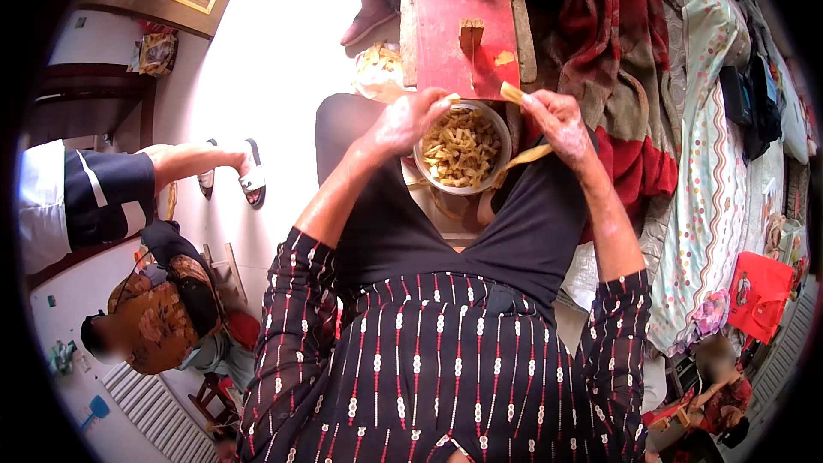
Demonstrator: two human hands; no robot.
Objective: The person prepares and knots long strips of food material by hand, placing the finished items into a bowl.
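A white bowl [500, 173] full of several short tan strip pieces [461, 151] sits on my lap. My left hand [407, 123] rests at the bowl's upper left rim, fingers curled on a small tan piece. My right hand [555, 117] is at the bowl's right side, pinching a long tan strip [525, 157] that hangs down past the bowl; its upper end [512, 93] sticks out above my fingers. Just beyond the bowl lies a red wooden board [453, 34] with a small upright block [471, 35].
Another person sits at the left, their foot in a white sandal [251, 173] on the pale floor. A second person crouches at lower left. Red and patterned fabrics [626, 60] pile up on the right, beside a red bag [759, 293]. A foot stands at the top.
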